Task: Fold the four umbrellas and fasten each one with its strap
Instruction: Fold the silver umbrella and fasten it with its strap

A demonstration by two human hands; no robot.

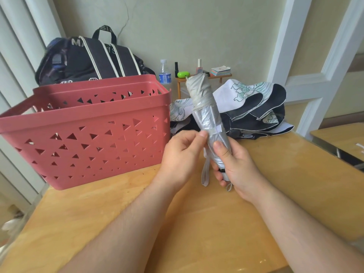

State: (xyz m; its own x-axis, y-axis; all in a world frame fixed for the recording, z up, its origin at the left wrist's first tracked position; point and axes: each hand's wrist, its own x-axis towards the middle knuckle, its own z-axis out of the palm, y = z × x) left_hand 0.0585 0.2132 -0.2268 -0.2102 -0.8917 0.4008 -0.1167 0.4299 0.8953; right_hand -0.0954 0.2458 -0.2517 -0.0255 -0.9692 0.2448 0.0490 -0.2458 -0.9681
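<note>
A red basket [86, 133] with triangle cut-outs stood on the wooden table [137, 223] at its far left corner, just beside the left edge. What lay inside it could not be told; only the inner walls showed over the rim and through the holes. Behind the basket a black backpack [92, 60] with white-trimmed straps leaned at the wall.

Over the middle of the table, both hands held a silver umbrella [208, 115], rolled up and tilted slightly, tip pointing up and away. The right hand [236, 164] was wrapped round its lower end near the handle, thumb pressed on the silver cloth. The left hand [181, 154] was curled, its thumb and fingers pinching the end of the strap [213, 130] at the left side of the roll; a white fastening patch showed on the strap. A pale wrist loop [204, 174] hung down from the handle end between the two hands.

At the far right edge of the table lay a heap of unfolded umbrellas [256, 107], black and white with green line drawings, just behind the silver one.

Beyond the table, a small wooden shelf [197, 78] by the wall carried a water bottle [164, 72], small bottles, a green case [183, 74] and a stack of cards [220, 71].
</note>
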